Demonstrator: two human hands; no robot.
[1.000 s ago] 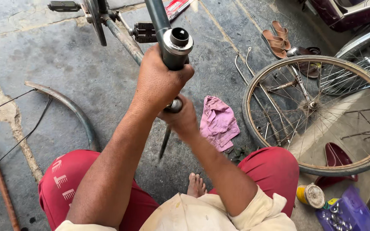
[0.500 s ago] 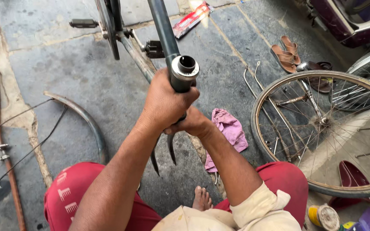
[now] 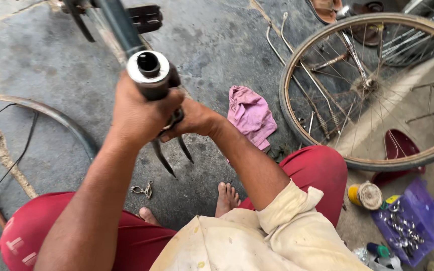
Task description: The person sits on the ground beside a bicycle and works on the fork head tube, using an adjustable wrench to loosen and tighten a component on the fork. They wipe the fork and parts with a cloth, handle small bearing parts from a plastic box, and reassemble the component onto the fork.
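Head tube (image 3: 149,70) now nearer, both hands' grip (image 3: 141,113) beneath, pink rag (image 3: 251,114) apart

Grey, stained concrete floor (image 3: 36,55), cracked toward its left edge, in soft daylight. A spoked bicycle wheel (image 3: 377,90) lies flat near the right edge, a pink rag (image 3: 249,115) just beside it. A curved mudguard (image 3: 56,118) rests at left; a purple tray (image 3: 410,221) occupies the lower right corner.

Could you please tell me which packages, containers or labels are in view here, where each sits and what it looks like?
Round tin: on the ground at lower right, yellow body, pale lid.
Tray: beside the tin at far right, purple, rectangular, holding small metal parts.
No signs or screens show.
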